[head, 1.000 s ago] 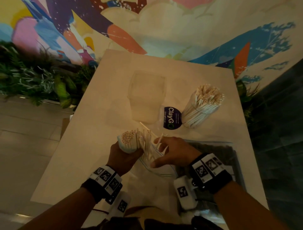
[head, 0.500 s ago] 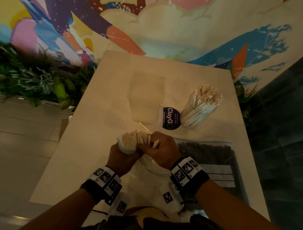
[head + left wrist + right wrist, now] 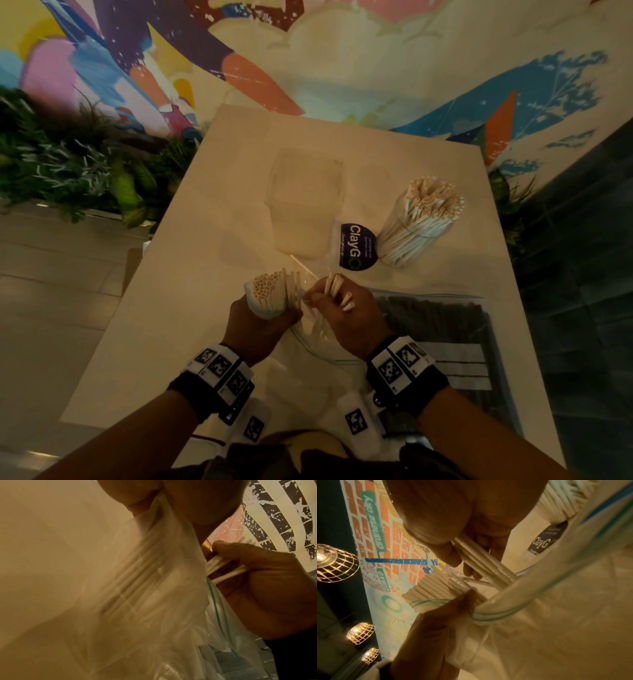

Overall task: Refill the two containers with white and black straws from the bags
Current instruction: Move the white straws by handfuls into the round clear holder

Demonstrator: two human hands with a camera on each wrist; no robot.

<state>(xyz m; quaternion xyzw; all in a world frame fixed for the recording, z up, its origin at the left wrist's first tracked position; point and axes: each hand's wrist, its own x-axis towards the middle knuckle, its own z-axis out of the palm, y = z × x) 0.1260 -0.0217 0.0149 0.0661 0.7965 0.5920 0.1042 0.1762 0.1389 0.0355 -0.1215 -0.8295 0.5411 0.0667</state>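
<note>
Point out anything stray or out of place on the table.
One loose white straw lies on the table just beyond the hands, outside both the bag and the containers. Everything else looks in order: the right-hand container stands upright, packed with white straws.

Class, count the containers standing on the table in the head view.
2: an empty clear container at centre, and a ClayGo-labelled container full of white straws to its right.

white straws upright in clear bag, empty container
</note>
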